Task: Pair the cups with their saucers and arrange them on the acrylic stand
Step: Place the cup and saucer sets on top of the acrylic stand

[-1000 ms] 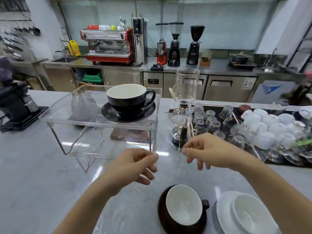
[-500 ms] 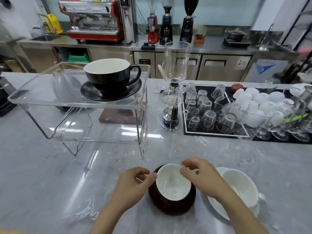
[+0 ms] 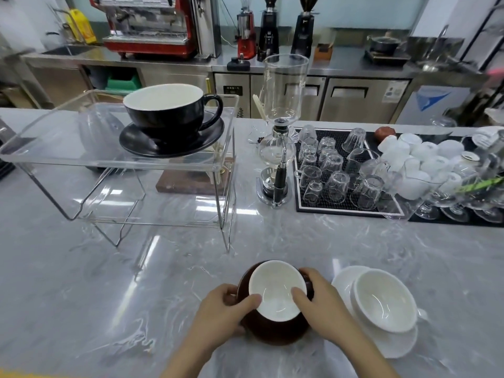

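A brown cup (image 3: 276, 291) with a white inside sits on a brown saucer (image 3: 281, 332) near the counter's front edge. My left hand (image 3: 226, 312) grips the set from the left, thumb on the cup's rim. My right hand (image 3: 317, 304) grips it from the right, thumb on the rim, fingers round the far side. A white cup (image 3: 383, 300) on a white saucer (image 3: 396, 343) stands just to the right. On the clear acrylic stand (image 3: 54, 156) at the back left sits a black cup (image 3: 169, 111) on a black saucer (image 3: 141, 143).
A glass siphon coffee maker (image 3: 278, 137) stands right of the stand. A black mat (image 3: 349, 208) with several upturned glasses and white cups fills the right. A wooden block (image 3: 188, 184) lies under the stand. An espresso machine (image 3: 152, 23) and grinders line the back counter.
Both hands came down from in front of the stand to the brown cup and saucer and closed on them. The camera tilted down and moved closer.
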Tool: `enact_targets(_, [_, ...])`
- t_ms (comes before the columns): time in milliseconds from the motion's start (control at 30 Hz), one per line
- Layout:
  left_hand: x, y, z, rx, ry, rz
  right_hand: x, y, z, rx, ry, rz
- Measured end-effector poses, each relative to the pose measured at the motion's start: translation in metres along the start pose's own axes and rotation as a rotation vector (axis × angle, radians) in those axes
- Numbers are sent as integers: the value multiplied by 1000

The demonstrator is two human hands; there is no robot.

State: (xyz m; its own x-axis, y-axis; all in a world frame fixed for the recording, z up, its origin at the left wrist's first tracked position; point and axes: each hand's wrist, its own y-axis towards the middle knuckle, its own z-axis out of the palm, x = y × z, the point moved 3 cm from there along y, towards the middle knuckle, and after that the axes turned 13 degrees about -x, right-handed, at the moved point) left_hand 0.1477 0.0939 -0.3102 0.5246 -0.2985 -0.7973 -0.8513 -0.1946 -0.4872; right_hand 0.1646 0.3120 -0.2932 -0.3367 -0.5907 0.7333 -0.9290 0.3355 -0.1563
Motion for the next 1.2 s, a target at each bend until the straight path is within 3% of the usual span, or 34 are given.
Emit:
enact_targets(200, [-2, 9, 4, 38, -11, -60, -6, 1, 6, 44, -35, 82])
enact_targets(767, [3, 13, 6, 116, -147, -98, -6, 3, 5, 40, 48, 93])
enact_targets(1200, [6, 3, -4, 16, -182, -34, -1, -7, 7, -13, 106, 32])
